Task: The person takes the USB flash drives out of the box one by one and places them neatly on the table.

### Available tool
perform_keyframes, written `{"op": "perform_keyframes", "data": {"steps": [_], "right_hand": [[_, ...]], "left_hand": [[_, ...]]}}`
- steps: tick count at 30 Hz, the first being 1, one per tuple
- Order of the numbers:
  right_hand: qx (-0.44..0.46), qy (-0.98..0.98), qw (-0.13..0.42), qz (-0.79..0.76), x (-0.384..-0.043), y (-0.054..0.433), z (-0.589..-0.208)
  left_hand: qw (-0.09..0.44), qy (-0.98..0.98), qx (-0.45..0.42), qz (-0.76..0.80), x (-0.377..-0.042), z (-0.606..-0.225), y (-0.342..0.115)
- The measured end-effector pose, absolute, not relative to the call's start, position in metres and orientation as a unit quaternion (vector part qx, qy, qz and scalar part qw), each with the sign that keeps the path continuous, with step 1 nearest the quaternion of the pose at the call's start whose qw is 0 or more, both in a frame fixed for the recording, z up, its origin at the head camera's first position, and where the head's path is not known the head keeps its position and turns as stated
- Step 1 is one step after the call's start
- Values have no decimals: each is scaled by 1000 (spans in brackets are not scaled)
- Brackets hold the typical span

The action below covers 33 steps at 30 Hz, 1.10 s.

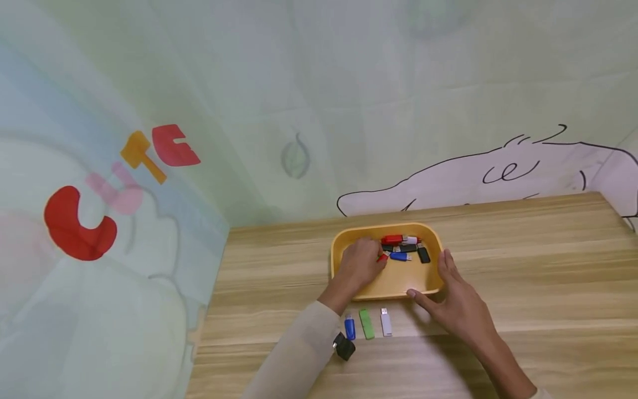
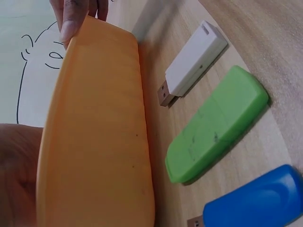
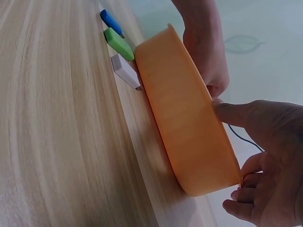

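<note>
An orange plastic tray (image 1: 399, 282) sits on the wooden table with several USB flash drives inside. My left hand (image 1: 360, 261) reaches into it, fingers bent, and pinches a red USB flash drive (image 1: 382, 257) between thumb and index finger. Beside that hand lie a blue flash drive (image 1: 400, 256), a larger red one (image 1: 392, 239) and black ones, one of them a black flash drive (image 1: 423, 254) toward the right. My right hand (image 1: 461, 302) holds the tray's near right corner, thumb on the front rim and fingers along the right side. The left fingertips are hidden in both wrist views.
In front of the tray, a blue flash drive (image 1: 350, 327), a green one (image 1: 366, 324) and a white one (image 1: 386, 322) lie in a row. A black object (image 1: 344, 347) shows by the left sleeve. A printed cloth (image 1: 299, 111) hangs behind the table (image 1: 538, 266).
</note>
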State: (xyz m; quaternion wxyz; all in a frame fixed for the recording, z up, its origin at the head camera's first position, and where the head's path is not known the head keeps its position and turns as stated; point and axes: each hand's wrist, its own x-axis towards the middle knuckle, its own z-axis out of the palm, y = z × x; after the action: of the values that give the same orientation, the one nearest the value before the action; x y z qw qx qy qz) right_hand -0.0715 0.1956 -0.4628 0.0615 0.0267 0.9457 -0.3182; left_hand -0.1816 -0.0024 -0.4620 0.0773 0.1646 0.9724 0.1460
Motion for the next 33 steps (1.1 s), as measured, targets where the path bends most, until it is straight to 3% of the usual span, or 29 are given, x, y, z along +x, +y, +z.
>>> {"op": "perform_keyframes", "data": {"steps": [33], "right_hand": [[22, 945, 60, -320, -71, 196, -462]], "left_hand": [[53, 983, 172, 48, -175, -462, 13]]}}
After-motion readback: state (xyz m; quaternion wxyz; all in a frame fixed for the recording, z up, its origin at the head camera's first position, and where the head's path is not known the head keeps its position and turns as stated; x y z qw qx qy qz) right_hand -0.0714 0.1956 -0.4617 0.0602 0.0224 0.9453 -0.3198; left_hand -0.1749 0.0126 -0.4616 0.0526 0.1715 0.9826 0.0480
